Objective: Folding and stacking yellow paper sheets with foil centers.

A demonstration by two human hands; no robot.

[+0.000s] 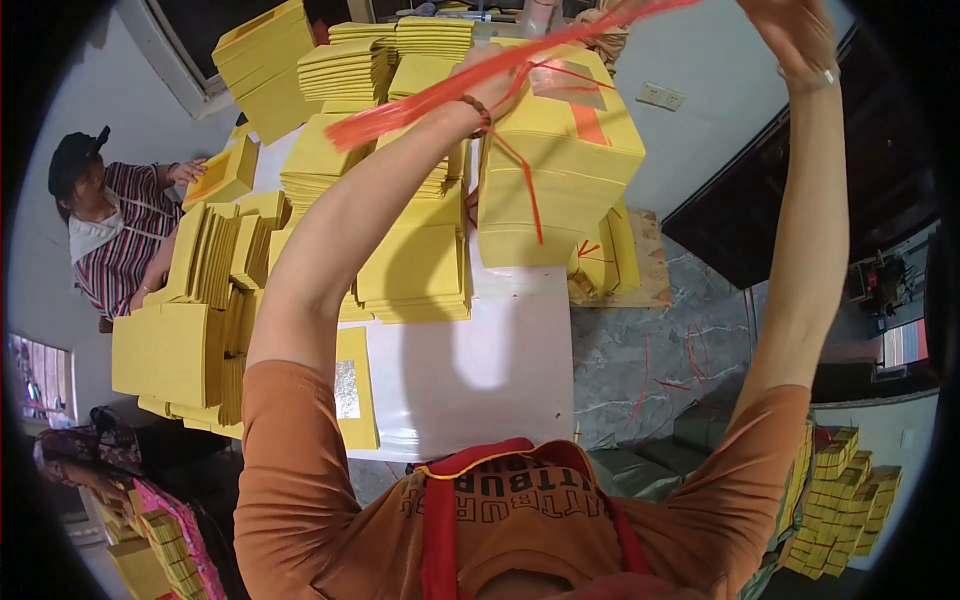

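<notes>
A bulky yellow paper stack (560,190) stands on the white table, with a clear patch and an orange strip on its upper face. My left hand (495,85) is closed at its top left, on red plastic twine (430,100). The wide red strand crosses over that hand and partly hides its fingers. Thin red strands run from it across the top and down the stack's front. My right hand (795,35) is raised at the upper right, near where the strand leaves the picture; its fingers are cut off by the edge and blurred.
Several piles of folded yellow paper (345,70) cover the white table's (500,370) left and far parts. A person (120,210) at the left touches a yellow box (225,170). A tied yellow bundle (600,265) sits on a wooden board right of the table. Red scraps litter the floor.
</notes>
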